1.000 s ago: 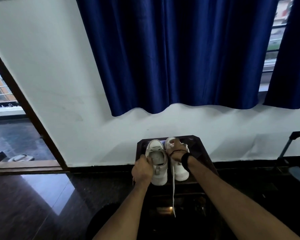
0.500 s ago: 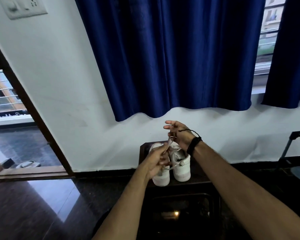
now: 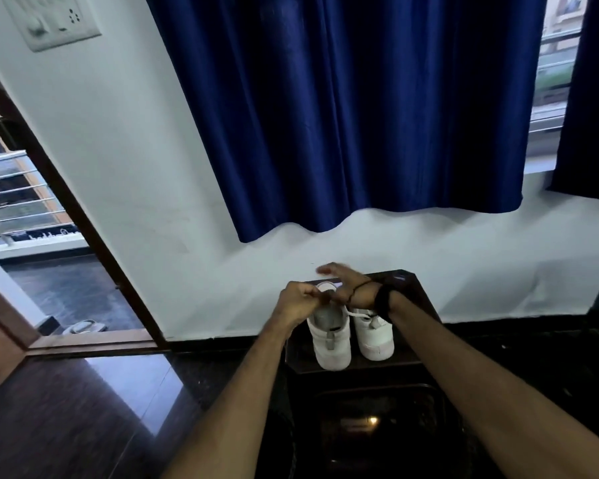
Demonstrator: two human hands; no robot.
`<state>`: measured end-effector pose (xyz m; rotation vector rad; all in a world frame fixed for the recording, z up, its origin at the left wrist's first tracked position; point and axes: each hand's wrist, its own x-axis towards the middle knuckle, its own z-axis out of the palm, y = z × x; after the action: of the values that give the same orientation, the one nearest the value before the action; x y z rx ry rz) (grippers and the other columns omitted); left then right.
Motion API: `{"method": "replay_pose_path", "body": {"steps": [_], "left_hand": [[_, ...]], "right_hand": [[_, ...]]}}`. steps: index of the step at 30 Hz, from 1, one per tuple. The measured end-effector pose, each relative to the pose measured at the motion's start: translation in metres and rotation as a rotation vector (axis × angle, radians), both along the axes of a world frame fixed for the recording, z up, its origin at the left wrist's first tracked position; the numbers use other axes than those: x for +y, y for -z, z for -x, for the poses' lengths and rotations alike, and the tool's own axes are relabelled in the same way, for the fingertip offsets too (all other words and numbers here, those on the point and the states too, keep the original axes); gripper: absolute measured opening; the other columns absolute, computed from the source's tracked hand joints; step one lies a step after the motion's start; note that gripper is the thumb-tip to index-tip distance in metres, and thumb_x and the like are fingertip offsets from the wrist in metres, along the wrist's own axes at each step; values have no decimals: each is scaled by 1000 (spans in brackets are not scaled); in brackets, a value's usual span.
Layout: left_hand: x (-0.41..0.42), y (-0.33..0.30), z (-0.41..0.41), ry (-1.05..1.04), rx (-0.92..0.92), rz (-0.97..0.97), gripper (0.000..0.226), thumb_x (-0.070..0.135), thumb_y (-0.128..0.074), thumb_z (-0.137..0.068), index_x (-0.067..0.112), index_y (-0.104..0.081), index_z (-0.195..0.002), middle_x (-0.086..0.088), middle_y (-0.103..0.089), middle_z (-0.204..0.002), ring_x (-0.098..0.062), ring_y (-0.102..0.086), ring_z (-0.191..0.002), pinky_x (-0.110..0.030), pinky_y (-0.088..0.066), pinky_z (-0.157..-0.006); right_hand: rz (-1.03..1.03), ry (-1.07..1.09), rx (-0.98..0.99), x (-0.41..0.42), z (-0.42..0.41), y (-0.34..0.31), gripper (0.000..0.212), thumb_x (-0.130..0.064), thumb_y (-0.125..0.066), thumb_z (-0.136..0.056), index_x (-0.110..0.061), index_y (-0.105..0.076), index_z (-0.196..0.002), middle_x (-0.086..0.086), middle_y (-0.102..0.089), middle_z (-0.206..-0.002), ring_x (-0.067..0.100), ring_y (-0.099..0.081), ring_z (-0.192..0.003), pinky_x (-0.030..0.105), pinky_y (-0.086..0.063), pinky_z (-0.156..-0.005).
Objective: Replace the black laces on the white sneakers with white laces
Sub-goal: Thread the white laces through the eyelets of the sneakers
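1. Head view, hands: I am seeing the left hand [image 3: 300, 304] curling its fingers in what looks like a pinch on a white lace [image 3: 357, 313], which is running down to the right sneaker [image 3: 374, 335]. The right hand [image 3: 348, 286] is hovering just behind it with fingers stretched out; I cannot tell whether it is gripping anything, since blur is smearing the fingertips.

2. Head view, the shoes: The left sneaker [image 3: 329, 337] and the right one are standing side by side, heels toward me. I am seeing no black laces anywhere, so I am judging the job to be in its white-lacing stage.

3. Head view, risks: The hands are working close over the shoes, so a hard tug could be tipping a sneaker or dragging it toward the front edge. The lace end could be slipping out of the pinch, or going through the wrong eyelet, because the hands are hiding the holes from me.

4. Head view, surface: The sneakers are sitting on a small dark stand [image 3: 414, 292] pushed against the white wall [image 3: 135, 167].

5. Head view, room: A blue curtain [image 3: 343, 115] is hanging above, a switch plate [image 3: 54, 20] is sitting top left, a doorway [image 3: 49, 271] is opening onto a balcony, and the glossy floor [image 3: 83, 409] is reflecting light.
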<state>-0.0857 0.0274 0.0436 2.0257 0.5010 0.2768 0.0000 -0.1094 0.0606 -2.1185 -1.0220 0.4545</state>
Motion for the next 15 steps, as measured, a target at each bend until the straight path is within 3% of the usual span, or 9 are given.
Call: {"method": "replay_pose_path", "body": {"steps": [1, 3, 6, 9, 12, 13, 15], "left_hand": [[-1, 1, -4, -33, -17, 46, 29, 24, -77, -81, 18, -67, -55, 11, -57, -50, -3, -53, -55, -16, -42, -56], [-6, -2, -6, -98, -49, 171, 39, 31, -79, -81, 17, -57, -52, 10, -47, -43, -2, -42, -42, -14, -35, -45], [-5, 1, -4, -119, -24, 298, 36, 38, -72, -86, 15, -61, -60, 12, -46, -40, 0, -32, -31, -14, -23, -34], [-5, 7, -4, -91, -49, 328, 34, 34, -67, -91, 2, -69, -80, 12, -47, -40, 1, -33, -30, -12, -25, -34], [4, 22, -5, -147, -108, 268, 41, 38, -70, -88, 11, -61, -59, 10, -46, -42, -3, -36, -39, -19, -32, -45], [7, 29, -7, -196, -123, 214, 45, 42, -72, -85, 15, -58, -53, 8, -48, -45, -6, -40, -44, -22, -35, -51], [16, 43, -12, -344, -103, 97, 37, 47, -77, -79, 17, -64, -60, 6, -60, -57, -11, -55, -58, -28, -46, -64]], "right_hand": [[-55, -75, 191, 2, 4, 0, 55, -3, -55, -82, -11, -46, -135, 8, -58, -123, 17, -57, -106, 24, -49, -84], [-83, -50, 246, 2, 1, 4, 42, -7, -55, -87, -14, -52, -129, 3, -64, -105, 7, -60, -82, 24, -54, -70], [-199, -6, 178, -4, -6, 15, 24, -18, -57, -96, -9, -64, -117, 4, -70, -93, 8, -63, -81, 21, -51, -76], [-217, 92, 73, -9, -7, 21, 14, -24, -66, -90, -15, -77, -93, -1, -74, -82, -3, -62, -72, 16, -46, -71], [-58, 256, -55, -7, -8, 25, 20, -47, -71, -80, -28, -77, -84, -13, -67, -72, -3, -58, -69, 13, -38, -52], [-37, 308, -91, -4, -10, 29, 20, -48, -69, -81, -29, -76, -84, -12, -67, -75, 2, -60, -74, 15, -37, -52], [-121, 356, -97, 4, -15, 35, 14, -34, -65, -87, -23, -73, -87, -6, -70, -85, 11, -63, -83, 16, -38, -56]]}}
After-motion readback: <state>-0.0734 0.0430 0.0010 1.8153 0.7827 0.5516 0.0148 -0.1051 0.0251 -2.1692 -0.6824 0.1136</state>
